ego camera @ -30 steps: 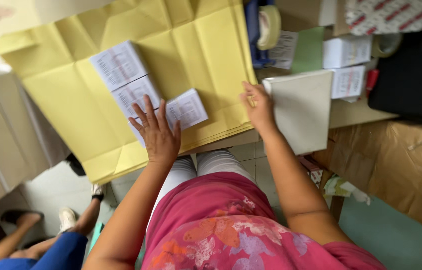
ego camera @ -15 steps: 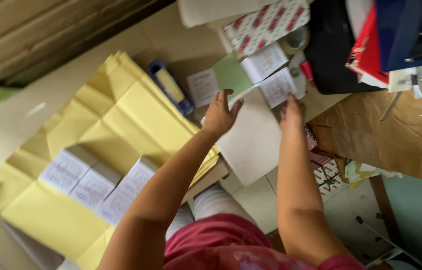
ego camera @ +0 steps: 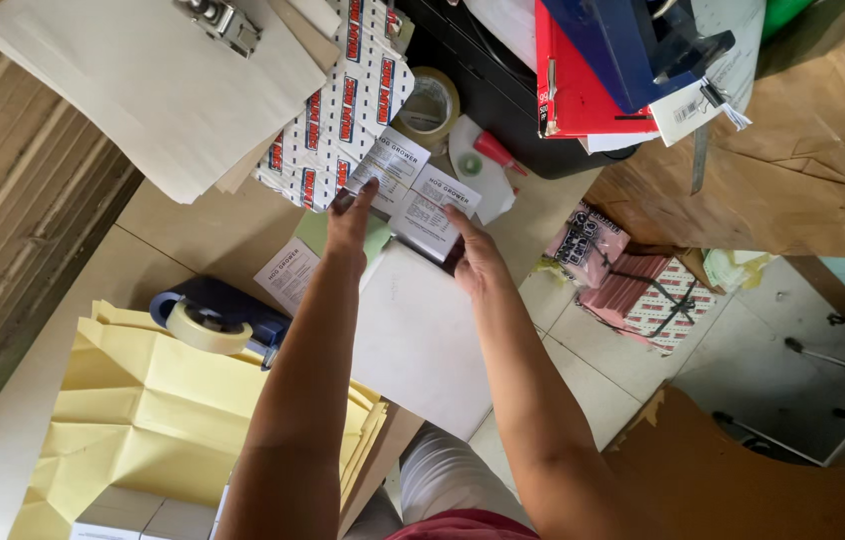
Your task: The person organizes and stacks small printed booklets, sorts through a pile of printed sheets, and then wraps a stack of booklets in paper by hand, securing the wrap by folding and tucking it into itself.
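Observation:
My left hand (ego camera: 350,228) reaches across the table with its fingers stretched out, fingertips resting on a white printed slip (ego camera: 390,163). My right hand (ego camera: 474,257) is just beside it, with thumb and fingers closed on the edge of a second small stack of printed slips (ego camera: 433,208). Both hands are above a plain white sheet (ego camera: 421,345) that lies on the table and hangs over its near edge. A pale green sheet (ego camera: 376,238) shows under my left hand.
A blue tape dispenser (ego camera: 215,314) and folded yellow paper (ego camera: 158,415) lie at the left. Beyond the slips are a tape roll (ego camera: 430,101), a red-and-white patterned pack (ego camera: 341,108), clipped cream paper (ego camera: 158,85) and a red box (ego camera: 583,70). Wrapped bundles (ego camera: 633,282) sit on the floor at the right.
Both hands have moved off the white sheet and farther out to the printed slips. My view has swung toward the far end of the table.

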